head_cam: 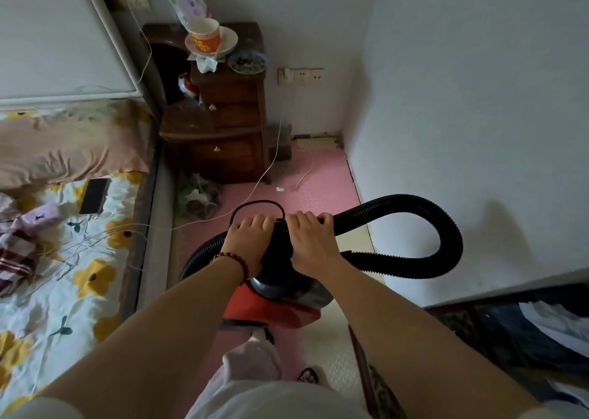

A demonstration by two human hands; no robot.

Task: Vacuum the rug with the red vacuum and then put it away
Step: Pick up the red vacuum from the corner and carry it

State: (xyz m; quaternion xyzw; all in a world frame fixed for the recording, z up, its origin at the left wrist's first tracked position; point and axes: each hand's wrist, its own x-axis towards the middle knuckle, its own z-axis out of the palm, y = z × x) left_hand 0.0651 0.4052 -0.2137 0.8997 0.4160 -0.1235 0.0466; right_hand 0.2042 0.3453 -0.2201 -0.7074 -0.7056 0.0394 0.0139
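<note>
The red vacuum (271,307) with a black top sits low in front of me, above the pink foam floor mat (322,176). Its black ribbed hose (446,227) loops out to the right and back. My left hand (248,237), with a bead bracelet at the wrist, grips the black top of the vacuum. My right hand (307,240) curls round the hose end where it meets the vacuum top. A thin black cord (255,203) arcs just beyond my hands. A dark patterned rug edge (379,383) lies at the lower right.
A bed (63,259) with a flowered sheet, a phone and cables fills the left. A dark wooden nightstand (223,125) with bowls stands ahead. White cables (261,176) trail across the mat. A white wall (478,100) closes the right side. Clothes lie at the lower right.
</note>
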